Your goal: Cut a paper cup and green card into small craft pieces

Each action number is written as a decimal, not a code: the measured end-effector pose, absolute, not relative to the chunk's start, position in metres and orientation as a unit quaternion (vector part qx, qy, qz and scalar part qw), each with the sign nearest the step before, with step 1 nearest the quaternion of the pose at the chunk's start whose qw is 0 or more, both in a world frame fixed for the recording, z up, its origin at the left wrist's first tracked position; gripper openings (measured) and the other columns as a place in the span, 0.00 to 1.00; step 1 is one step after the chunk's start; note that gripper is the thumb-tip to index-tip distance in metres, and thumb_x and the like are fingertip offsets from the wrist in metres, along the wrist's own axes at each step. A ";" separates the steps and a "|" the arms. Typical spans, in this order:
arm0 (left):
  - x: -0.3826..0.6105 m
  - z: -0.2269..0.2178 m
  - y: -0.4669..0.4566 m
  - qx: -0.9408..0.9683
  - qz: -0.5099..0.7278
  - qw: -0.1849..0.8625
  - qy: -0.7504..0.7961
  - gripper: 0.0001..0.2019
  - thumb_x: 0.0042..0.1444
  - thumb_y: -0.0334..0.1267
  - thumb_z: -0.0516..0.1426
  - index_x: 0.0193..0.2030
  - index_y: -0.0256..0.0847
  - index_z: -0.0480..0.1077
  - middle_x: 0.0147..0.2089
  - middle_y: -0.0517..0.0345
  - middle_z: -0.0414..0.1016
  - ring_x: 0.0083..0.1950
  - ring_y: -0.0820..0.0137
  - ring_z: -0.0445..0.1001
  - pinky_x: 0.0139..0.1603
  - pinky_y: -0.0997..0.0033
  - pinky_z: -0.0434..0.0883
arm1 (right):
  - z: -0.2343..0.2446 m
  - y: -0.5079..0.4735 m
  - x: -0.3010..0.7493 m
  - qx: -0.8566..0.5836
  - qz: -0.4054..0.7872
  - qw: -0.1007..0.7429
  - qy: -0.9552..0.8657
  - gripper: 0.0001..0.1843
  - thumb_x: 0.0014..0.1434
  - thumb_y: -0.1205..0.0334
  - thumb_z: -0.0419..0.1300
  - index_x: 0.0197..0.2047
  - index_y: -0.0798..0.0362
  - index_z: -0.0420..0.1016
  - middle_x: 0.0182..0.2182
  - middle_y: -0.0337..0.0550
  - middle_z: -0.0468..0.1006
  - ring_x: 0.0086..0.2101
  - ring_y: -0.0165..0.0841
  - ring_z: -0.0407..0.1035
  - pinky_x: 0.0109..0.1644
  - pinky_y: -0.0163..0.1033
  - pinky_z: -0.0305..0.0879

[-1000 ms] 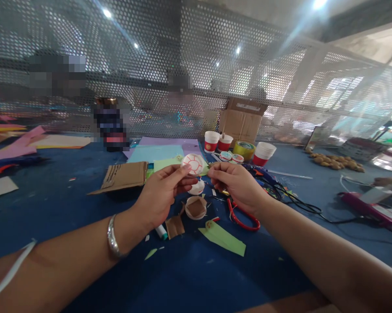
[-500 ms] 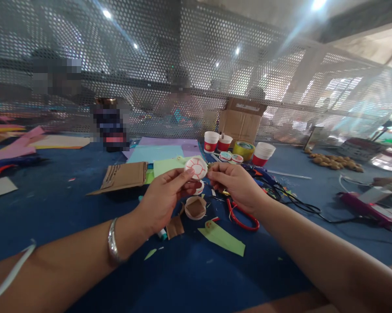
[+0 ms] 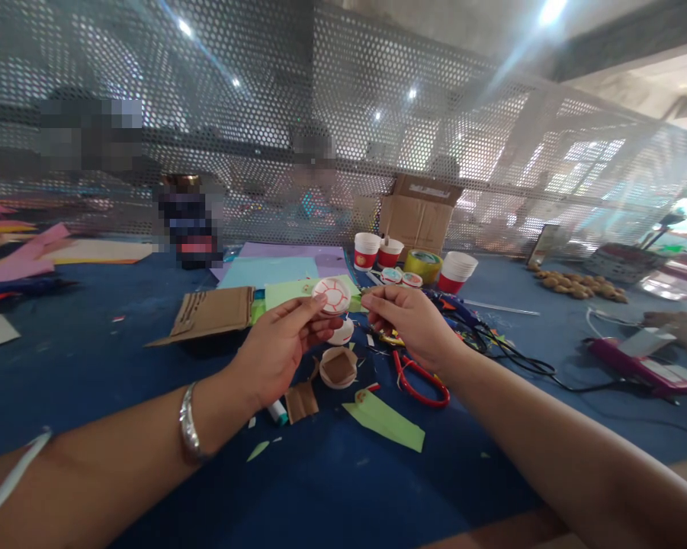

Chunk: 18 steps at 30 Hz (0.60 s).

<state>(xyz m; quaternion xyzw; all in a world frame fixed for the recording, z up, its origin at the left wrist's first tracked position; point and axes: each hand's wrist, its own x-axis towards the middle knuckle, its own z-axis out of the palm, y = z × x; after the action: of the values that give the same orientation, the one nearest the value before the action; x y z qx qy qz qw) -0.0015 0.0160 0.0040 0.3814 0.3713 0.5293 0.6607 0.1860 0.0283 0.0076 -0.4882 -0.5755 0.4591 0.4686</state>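
Between the thumb and fingers of my left hand (image 3: pixel 277 343) is a small white disc with red lines (image 3: pixel 332 294), tilted towards me. My right hand (image 3: pixel 409 320) is closed in a pinch just to the right of the disc, apart from it. Whatever sits at its fingertips is too small to make out. Under the hands lie another white round piece (image 3: pixel 341 332), partly hidden, and a round white cup piece with a brown cardboard square (image 3: pixel 338 368) in it. Red-handled scissors (image 3: pixel 423 385) lie below my right hand, near a green paper piece (image 3: pixel 386 421).
Paper cups (image 3: pixel 367 252), a yellow tape roll (image 3: pixel 423 267) and an open cardboard box (image 3: pixel 417 213) stand behind. Folded cardboard (image 3: pixel 211 313) and coloured sheets (image 3: pixel 268 271) lie left. Black cables (image 3: pixel 520 360) run right, towards a purple device (image 3: pixel 634 366). Perforated mesh (image 3: pixel 234 152) closes the back.
The disc in my left hand has shifted slightly left, widening the gap to my right fingertips. My right hand keeps its pinch. The whole view has drifted a little.
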 end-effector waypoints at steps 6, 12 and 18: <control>0.003 0.011 0.000 0.391 0.493 0.693 0.351 0.12 0.61 0.40 0.62 0.47 0.34 0.78 0.43 0.47 0.82 0.42 0.65 0.81 0.41 0.71 0.76 | 0.004 0.030 0.186 -0.463 0.476 0.484 -0.569 0.18 0.57 0.47 0.62 0.28 0.53 0.70 0.22 0.33 0.67 0.23 0.25 0.60 0.28 0.34 0.57; 0.004 0.010 -0.001 0.382 0.507 0.683 0.361 0.11 0.63 0.37 0.60 0.47 0.33 0.78 0.44 0.48 0.82 0.41 0.68 0.80 0.45 0.71 0.76 | 0.006 0.027 0.185 -0.457 0.478 0.475 -0.580 0.16 0.58 0.49 0.63 0.31 0.53 0.74 0.25 0.35 0.71 0.23 0.25 0.60 0.27 0.33 0.56; 0.004 0.009 0.002 0.381 0.509 0.680 0.365 0.11 0.63 0.37 0.60 0.46 0.33 0.78 0.44 0.47 0.82 0.40 0.68 0.79 0.44 0.71 0.75 | 0.006 0.026 0.185 -0.465 0.472 0.463 -0.589 0.15 0.58 0.50 0.63 0.31 0.53 0.73 0.22 0.34 0.69 0.21 0.25 0.61 0.24 0.33 0.52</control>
<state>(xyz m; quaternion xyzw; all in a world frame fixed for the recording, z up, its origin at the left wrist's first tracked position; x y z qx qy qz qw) 0.0039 0.0016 0.0090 0.3814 0.3650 0.5095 0.6795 0.1847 0.0257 0.0055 -0.4648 -0.5890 0.4722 0.4627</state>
